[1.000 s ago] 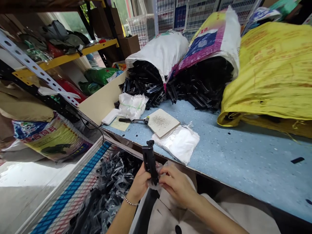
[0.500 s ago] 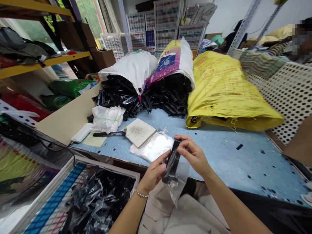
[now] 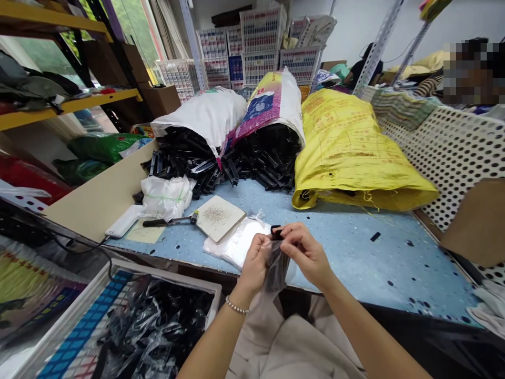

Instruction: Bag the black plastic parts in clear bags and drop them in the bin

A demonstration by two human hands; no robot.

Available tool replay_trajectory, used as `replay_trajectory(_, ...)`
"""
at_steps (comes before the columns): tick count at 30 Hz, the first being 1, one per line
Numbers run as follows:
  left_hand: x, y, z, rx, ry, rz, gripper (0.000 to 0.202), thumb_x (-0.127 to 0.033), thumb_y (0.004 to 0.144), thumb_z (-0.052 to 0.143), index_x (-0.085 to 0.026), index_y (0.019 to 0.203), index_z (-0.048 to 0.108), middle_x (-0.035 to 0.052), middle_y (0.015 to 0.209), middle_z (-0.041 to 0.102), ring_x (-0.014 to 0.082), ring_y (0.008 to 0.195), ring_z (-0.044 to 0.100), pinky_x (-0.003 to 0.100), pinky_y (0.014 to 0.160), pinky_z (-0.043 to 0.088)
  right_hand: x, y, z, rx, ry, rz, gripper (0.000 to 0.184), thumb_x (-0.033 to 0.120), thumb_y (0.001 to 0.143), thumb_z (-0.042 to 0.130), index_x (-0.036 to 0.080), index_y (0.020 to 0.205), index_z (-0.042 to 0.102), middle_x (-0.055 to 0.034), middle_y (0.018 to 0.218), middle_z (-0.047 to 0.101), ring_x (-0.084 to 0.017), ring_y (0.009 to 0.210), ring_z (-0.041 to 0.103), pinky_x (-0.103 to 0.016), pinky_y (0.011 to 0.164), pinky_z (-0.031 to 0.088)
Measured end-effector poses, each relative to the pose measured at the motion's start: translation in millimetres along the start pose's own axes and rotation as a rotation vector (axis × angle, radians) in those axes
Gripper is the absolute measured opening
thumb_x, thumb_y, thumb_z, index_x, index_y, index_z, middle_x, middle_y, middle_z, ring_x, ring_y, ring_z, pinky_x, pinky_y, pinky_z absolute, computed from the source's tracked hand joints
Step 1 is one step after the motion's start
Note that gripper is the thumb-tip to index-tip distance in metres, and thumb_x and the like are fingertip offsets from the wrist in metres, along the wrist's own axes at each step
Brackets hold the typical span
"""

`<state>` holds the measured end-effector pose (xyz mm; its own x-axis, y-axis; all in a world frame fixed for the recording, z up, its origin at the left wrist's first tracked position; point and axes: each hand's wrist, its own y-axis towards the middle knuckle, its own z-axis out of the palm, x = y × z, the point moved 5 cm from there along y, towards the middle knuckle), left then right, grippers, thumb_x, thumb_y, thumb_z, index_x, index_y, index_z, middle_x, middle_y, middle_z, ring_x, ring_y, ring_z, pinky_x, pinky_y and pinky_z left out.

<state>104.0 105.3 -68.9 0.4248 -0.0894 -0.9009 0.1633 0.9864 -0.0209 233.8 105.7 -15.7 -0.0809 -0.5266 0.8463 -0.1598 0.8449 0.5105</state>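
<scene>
My left hand [image 3: 254,263] pinches the upper edge of a clear plastic bag [image 3: 277,271]. Inside the bag sits a long black plastic part [image 3: 276,231], whose top end pokes out between my two hands. My right hand [image 3: 307,253] is closed at the same spot, its fingers on the bag's mouth and the part's end. Just left of the hands, a stack of clear bags [image 3: 232,247] lies on the blue table, partly under a square tan board [image 3: 219,217] with small specks on it.
Black parts [image 3: 260,168] spill from two white sacks [image 3: 201,113] behind. A yellow sack [image 3: 343,152] lies to their right. At lower left a white crate [image 3: 165,276] holds bagged black parts. A black-handled tool [image 3: 168,221] and a white power bank [image 3: 124,221] lie left.
My left hand has moved up from the bag's side to its mouth. The black part sits lower between my hands, and less of it shows. The view has shifted slightly right.
</scene>
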Motion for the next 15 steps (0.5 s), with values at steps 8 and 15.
replay_trajectory(8, -25.2, -83.9, -55.5, 0.003, 0.357, 0.058, 0.071, -0.037, 0.081, 0.064, -0.027, 0.135, 0.019, 0.0094, 0.128, 0.047, 0.0214, 0.116, 0.049, 0.036, 0.1, 0.037, 17.2, -13.0, 65.4, 0.39, 0.086, 0.07, 0.008, 0.027, 0.088, 0.056, 0.025, 0.095, 0.06, -0.0066, 0.106, 0.059, -0.02, 0.103, 0.057, -0.036, 0.087, 0.049)
replay_trajectory(15, 24.7, -141.1, -229.9, -0.42, 1.03, -0.386, 0.023, -0.014, 0.073, 0.058, -0.017, 0.096, 0.06, 0.0042, 0.096, 0.062, 0.022, 0.099, 0.058, 0.035, 0.092, 0.042, -34.3, -40.1, 52.3, 0.324, 0.018, 0.441, 0.022, 0.041, 0.087, 0.054, 0.024, 0.098, 0.064, -0.0057, 0.102, 0.063, -0.02, 0.097, 0.059, -0.033, 0.084, 0.049)
